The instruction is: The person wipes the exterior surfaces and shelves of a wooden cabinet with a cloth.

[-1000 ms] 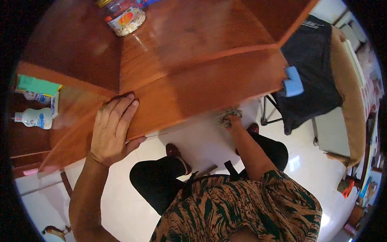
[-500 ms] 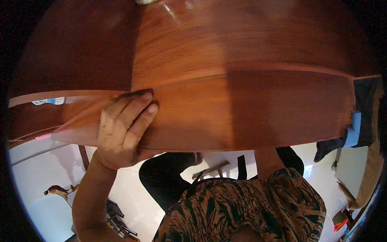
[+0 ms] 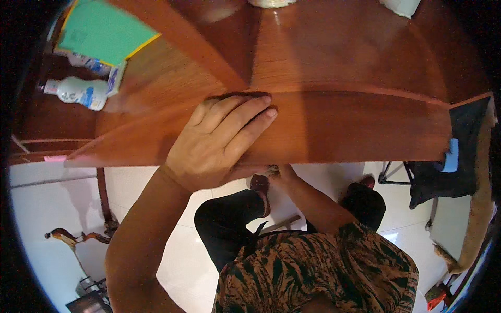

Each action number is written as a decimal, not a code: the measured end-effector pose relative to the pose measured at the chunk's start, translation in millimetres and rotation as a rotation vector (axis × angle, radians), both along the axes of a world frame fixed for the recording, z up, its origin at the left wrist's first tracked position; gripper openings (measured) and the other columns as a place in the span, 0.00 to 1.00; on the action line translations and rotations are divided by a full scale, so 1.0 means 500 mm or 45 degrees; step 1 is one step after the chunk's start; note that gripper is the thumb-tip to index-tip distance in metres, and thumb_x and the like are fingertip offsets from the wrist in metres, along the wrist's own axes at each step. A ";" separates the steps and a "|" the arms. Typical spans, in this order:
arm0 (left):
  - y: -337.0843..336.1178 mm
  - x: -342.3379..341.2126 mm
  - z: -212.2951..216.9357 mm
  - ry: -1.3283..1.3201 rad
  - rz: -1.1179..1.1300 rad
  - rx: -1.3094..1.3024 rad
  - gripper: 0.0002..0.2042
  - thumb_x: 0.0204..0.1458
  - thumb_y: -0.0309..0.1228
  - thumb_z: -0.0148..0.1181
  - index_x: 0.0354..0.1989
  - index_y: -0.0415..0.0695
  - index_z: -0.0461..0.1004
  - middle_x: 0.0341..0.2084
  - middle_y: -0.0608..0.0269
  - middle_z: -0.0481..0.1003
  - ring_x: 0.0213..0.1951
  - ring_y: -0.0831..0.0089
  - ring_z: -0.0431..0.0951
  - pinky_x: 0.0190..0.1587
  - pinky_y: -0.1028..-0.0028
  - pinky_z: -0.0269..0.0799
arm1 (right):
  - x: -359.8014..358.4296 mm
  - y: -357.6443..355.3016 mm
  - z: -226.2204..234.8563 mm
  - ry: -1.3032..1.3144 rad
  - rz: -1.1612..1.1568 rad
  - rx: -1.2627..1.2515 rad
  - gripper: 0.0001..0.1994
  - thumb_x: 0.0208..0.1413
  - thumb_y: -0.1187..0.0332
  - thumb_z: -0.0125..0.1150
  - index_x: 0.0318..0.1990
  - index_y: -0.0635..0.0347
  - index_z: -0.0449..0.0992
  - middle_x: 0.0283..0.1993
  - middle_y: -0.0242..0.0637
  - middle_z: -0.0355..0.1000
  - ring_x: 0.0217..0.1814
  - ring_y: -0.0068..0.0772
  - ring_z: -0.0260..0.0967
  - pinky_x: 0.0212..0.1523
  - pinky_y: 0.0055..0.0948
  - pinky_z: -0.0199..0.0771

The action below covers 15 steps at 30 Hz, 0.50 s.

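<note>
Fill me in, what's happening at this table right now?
A person leans over a reddish wooden table. The left hand lies flat over the table's front edge, fingers spread on the wood. The right hand reaches beneath the edge, mostly hidden, so what it touches cannot be told. At the far left lie a green booklet and a white bottle on its side.

Your right hand (image 3: 275, 172) is mostly hidden beneath the wooden surface (image 3: 339, 125); what it grips cannot be told. Two white containers (image 3: 399, 5) are cut off at the top edge.
</note>
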<state>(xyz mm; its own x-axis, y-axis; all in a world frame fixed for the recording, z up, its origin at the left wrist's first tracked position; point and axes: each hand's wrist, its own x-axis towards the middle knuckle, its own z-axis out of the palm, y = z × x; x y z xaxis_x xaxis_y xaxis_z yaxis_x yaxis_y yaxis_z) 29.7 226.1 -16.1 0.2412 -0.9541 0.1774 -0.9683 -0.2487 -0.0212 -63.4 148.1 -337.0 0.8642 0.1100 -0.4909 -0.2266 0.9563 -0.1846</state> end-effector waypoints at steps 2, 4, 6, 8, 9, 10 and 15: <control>0.008 0.004 -0.005 -0.017 -0.010 -0.017 0.37 0.43 0.50 0.63 0.59 0.41 0.64 0.57 0.55 0.66 0.54 0.55 0.67 0.56 0.59 0.63 | 0.003 0.009 0.033 0.078 0.087 -0.064 0.16 0.55 0.69 0.53 0.51 0.60 0.67 0.50 0.43 0.69 0.52 0.42 0.69 0.49 0.42 0.74; 0.026 0.023 0.005 -0.057 -0.017 -0.029 0.37 0.44 0.52 0.62 0.60 0.41 0.64 0.57 0.56 0.66 0.55 0.56 0.66 0.56 0.59 0.62 | 0.004 0.009 0.029 -0.035 0.158 0.128 0.18 0.57 0.70 0.52 0.55 0.61 0.64 0.53 0.43 0.68 0.54 0.43 0.69 0.56 0.42 0.70; 0.061 0.026 -0.011 -0.119 0.026 -0.021 0.36 0.47 0.54 0.58 0.61 0.43 0.64 0.57 0.57 0.65 0.56 0.57 0.65 0.57 0.60 0.61 | -0.002 0.017 0.155 0.101 0.151 0.180 0.17 0.57 0.74 0.49 0.55 0.64 0.63 0.53 0.43 0.68 0.55 0.45 0.69 0.60 0.44 0.68; 0.067 0.030 -0.013 -0.131 0.005 -0.070 0.35 0.48 0.54 0.57 0.61 0.44 0.64 0.57 0.57 0.65 0.56 0.56 0.64 0.57 0.60 0.61 | -0.008 0.015 0.258 -0.045 0.142 0.168 0.17 0.57 0.74 0.49 0.54 0.65 0.64 0.53 0.44 0.68 0.55 0.45 0.69 0.60 0.43 0.68; 0.070 0.034 -0.013 -0.141 -0.008 -0.089 0.35 0.48 0.54 0.57 0.61 0.44 0.64 0.57 0.57 0.65 0.56 0.56 0.64 0.58 0.60 0.61 | -0.009 0.017 0.290 -0.122 0.137 0.167 0.16 0.57 0.74 0.49 0.53 0.65 0.65 0.52 0.44 0.68 0.55 0.46 0.68 0.60 0.43 0.68; 0.073 0.039 -0.011 -0.110 -0.008 -0.097 0.33 0.50 0.52 0.56 0.61 0.44 0.63 0.57 0.56 0.65 0.56 0.55 0.64 0.58 0.60 0.60 | -0.004 0.019 0.318 -0.159 0.182 0.128 0.16 0.58 0.73 0.50 0.54 0.64 0.65 0.52 0.43 0.69 0.55 0.44 0.69 0.59 0.42 0.68; 0.090 0.061 -0.014 -0.081 -0.006 -0.329 0.25 0.52 0.45 0.55 0.54 0.42 0.68 0.52 0.55 0.68 0.52 0.57 0.68 0.52 0.62 0.65 | 0.009 0.044 0.409 -0.317 0.066 -0.103 0.15 0.60 0.70 0.50 0.53 0.62 0.66 0.52 0.42 0.70 0.57 0.40 0.68 0.59 0.39 0.69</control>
